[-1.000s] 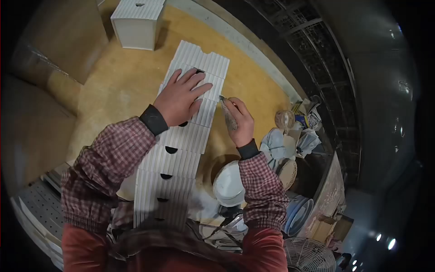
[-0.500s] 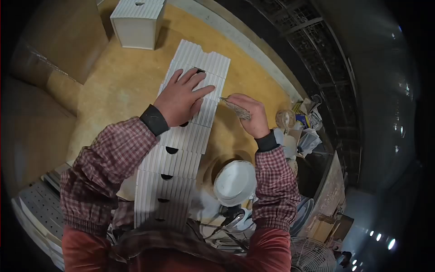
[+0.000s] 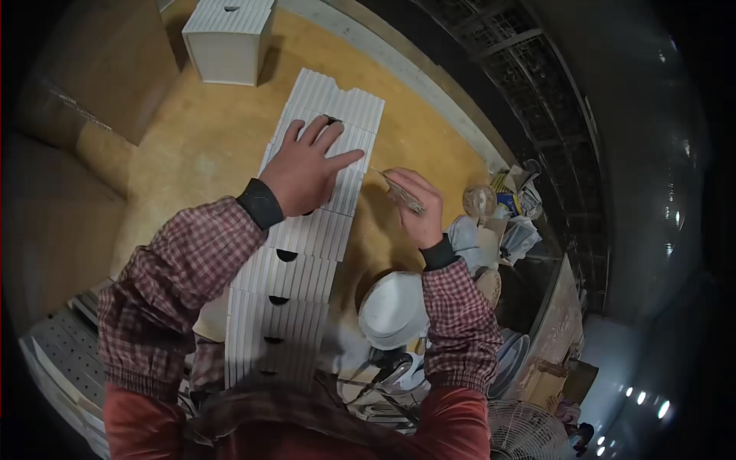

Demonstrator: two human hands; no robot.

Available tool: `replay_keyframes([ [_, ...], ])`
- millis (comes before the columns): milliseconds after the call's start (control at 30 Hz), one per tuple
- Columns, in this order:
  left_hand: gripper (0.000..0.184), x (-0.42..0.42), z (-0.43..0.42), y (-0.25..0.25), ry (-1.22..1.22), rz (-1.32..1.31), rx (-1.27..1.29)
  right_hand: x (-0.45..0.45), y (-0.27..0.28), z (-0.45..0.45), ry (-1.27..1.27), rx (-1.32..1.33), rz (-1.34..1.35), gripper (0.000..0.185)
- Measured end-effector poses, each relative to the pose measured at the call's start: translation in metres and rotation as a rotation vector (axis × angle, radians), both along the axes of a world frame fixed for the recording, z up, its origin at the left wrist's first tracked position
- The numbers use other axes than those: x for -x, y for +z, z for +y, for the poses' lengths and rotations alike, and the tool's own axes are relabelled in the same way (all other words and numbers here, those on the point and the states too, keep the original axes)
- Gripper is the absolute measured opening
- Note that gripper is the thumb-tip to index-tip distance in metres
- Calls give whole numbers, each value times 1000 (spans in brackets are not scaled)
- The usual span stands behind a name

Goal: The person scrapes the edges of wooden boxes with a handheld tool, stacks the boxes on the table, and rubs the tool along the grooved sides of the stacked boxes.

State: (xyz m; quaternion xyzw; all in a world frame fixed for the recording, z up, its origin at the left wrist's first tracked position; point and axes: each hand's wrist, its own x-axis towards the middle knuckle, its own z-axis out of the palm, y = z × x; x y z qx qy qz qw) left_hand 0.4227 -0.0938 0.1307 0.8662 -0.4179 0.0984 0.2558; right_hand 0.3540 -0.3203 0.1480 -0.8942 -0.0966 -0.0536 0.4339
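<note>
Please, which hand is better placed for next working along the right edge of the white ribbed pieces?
Probably the right hand: it holds a small tool close to that edge. The left hand lies spread on the white ribbed pieces, seemingly steadying them.

One row of white panels [image 3: 313, 236], six dark notches [image 3: 286, 255] showing
One tool [image 3: 408, 195] right of the row; one white box [image 3: 225, 58] far left; two brown cartons [image 3: 126, 73] at left; one white bowl [image 3: 394, 313] and one fan [image 3: 527, 435] near right. Panels partly covered, count uncertain.
</note>
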Motion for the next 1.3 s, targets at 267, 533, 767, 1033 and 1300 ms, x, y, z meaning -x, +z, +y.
replay_keyframes([
  [267, 35, -1, 0, 0, -7, -9, 51, -3, 13, 0, 165, 283, -110, 36],
  [533, 38, 1, -1, 2, 35, -33, 43, -26, 11, -2, 104, 6, 28, 40],
  [767, 40, 1, 0, -7, 12, -35, 77, -32, 26, -1, 262, 158, 69, 28],
  [1033, 40, 3, 3, -6, -3, 13, -16, -12, 16, -14, 5, -323, 337, 20],
  [1300, 33, 2, 1, -4, -100, 30, -48, 1, 2, -9, -181, -413, 286, 18],
])
